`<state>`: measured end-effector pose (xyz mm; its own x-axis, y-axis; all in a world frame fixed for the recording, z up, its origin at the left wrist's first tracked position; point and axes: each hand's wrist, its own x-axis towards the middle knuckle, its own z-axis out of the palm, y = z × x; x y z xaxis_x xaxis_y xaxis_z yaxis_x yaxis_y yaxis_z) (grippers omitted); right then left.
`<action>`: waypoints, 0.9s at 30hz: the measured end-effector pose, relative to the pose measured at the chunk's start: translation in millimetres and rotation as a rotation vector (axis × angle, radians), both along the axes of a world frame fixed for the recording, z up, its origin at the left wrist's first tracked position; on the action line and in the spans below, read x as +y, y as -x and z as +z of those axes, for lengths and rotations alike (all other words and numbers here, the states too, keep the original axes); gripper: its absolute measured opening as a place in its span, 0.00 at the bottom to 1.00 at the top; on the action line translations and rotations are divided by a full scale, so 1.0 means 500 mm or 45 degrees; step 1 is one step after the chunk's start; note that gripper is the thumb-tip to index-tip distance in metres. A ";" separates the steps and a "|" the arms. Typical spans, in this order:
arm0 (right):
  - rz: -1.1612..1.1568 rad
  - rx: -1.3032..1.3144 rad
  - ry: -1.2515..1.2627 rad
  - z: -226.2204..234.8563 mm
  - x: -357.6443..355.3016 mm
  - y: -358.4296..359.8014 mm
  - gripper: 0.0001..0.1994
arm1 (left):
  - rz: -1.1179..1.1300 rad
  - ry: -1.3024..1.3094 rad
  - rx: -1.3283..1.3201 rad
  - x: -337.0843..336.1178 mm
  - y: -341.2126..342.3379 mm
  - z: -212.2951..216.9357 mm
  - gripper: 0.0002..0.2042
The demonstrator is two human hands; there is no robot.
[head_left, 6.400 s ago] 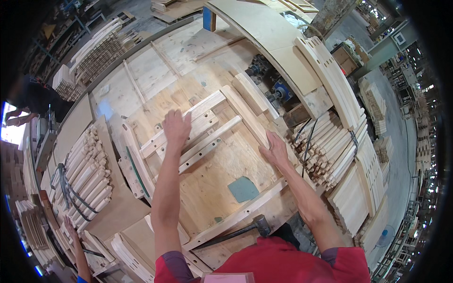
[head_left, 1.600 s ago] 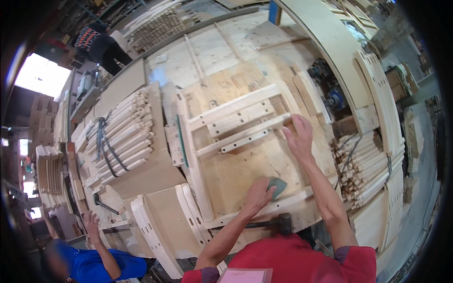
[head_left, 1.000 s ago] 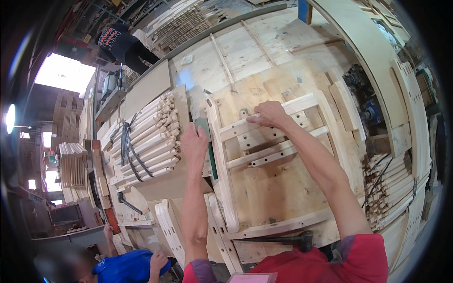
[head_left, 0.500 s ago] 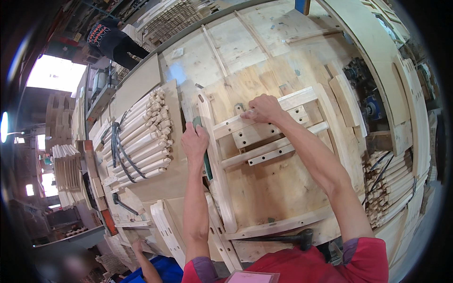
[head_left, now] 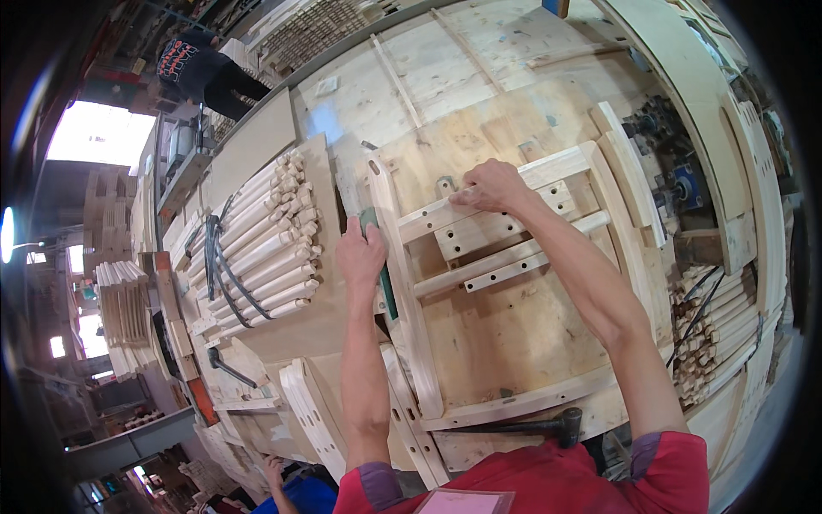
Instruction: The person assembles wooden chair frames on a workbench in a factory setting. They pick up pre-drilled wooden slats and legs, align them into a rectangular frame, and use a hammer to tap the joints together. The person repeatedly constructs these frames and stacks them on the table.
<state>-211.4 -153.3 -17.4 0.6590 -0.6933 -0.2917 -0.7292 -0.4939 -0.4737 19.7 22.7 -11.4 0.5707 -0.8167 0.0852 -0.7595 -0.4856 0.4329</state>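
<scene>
Chair frame (head_left: 505,248): pale wood rails and side posts lie flat in a jig on the plywood worktop (head_left: 514,325), centre of the scene.
Left hand (head_left: 361,253): fingers closed on a green sanding block (head_left: 384,274), pressed to the frame's left post; seconds ago it lay at the near rail.
Right hand (head_left: 488,184): fingers curled over the far crosspiece, moved up from the frame's right side.
Change: both hands have shifted to the far-left corner, so work appears to have passed to that post.
Hammer (head_left: 522,426): black, idle at the near edge.
Bundles: strapped turned legs (head_left: 257,248) left; more sticks (head_left: 719,325) right.
Labels: red-edged pale tag (head_left: 462,501) at the person's chest; blue block (head_left: 555,7) far.
</scene>
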 end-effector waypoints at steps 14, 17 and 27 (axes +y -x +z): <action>-0.009 -0.034 0.067 -0.002 0.013 -0.007 0.28 | -0.022 0.095 0.106 0.004 0.005 0.003 0.12; -0.023 -0.058 0.077 -0.005 0.019 -0.008 0.28 | -0.021 0.071 0.061 0.007 0.011 0.008 0.11; -0.034 -0.208 0.452 -0.040 0.039 0.001 0.28 | -0.050 -0.107 0.090 -0.007 0.005 0.026 0.11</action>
